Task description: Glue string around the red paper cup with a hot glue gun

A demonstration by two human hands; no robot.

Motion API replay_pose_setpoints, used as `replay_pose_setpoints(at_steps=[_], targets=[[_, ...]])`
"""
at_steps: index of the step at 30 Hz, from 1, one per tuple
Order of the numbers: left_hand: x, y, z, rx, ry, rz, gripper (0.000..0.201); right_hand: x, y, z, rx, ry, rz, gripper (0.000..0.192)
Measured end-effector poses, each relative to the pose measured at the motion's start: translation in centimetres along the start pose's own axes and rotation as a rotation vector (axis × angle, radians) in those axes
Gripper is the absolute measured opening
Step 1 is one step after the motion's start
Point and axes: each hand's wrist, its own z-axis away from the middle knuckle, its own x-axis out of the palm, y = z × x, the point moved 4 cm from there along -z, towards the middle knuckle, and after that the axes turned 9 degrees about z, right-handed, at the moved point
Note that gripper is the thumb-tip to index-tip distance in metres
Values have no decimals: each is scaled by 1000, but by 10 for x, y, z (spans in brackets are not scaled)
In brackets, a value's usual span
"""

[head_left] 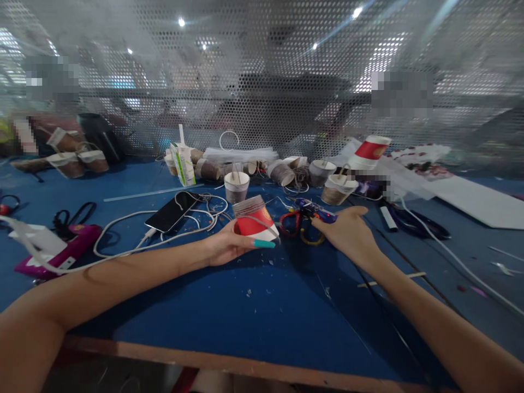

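Nearest the camera, a person's left arm (123, 273) and right arm (429, 308) reach inward from the lower corners, placing both hands at mid-scene. A perforated panel (204, 65) stands behind the blue table (254, 305). The right hand (352, 234) lies beside a blue tool (315, 209), its thumb raised; the fingertips are hidden, so whether it grips the tool cannot be told. The left hand (227, 243) grasps a red-and-white paper cup (256, 226), centrally held, its thumb laid along the near side, presumably to steady the wall without crushing it. The cup is tilted, its corded end uppermost, a pose that leaves the winding unobstructed by the fingers. The phone (172, 212) lies to the left, joined to a white cable (148, 234), which probably governs its position. Scissors (311, 243) lie between the hands, apparently for ready access. A wrapped cup (236, 192) stands upright just beyond the held one, seemingly set aside. Smallest, the brown cord (249, 206) encircles the held cup in close rows, presumably packed to hide the paper.
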Motion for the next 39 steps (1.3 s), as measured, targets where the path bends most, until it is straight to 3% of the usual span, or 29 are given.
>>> replay_pose_setpoints(at_steps=[6,9,12,15,19,26,32,39], targets=[[-3,-2,-1,-24,58,18,47,-7,-3,8,-22,65,-128,66],[-2,-1,-1,-25,133,65,39,-13,-6,15,-50,137,-255,70],[-2,0,-2,-8,181,90,36,-24,-13,27,-196,325,-457,76],[-1,-1,-4,-7,155,88,37,-34,-19,40,-387,505,-619,67],[-4,-2,-6,-4,123,134,40,-39,-25,54,-588,654,-587,63],[-3,-2,-6,3,81,115,46,-32,-36,69,-792,586,-526,53],[-1,-3,-6,3,43,109,51,-24,-35,68,-775,551,-599,53],[0,-4,-7,2,25,89,54,-20,-34,71,-750,567,-521,49]])
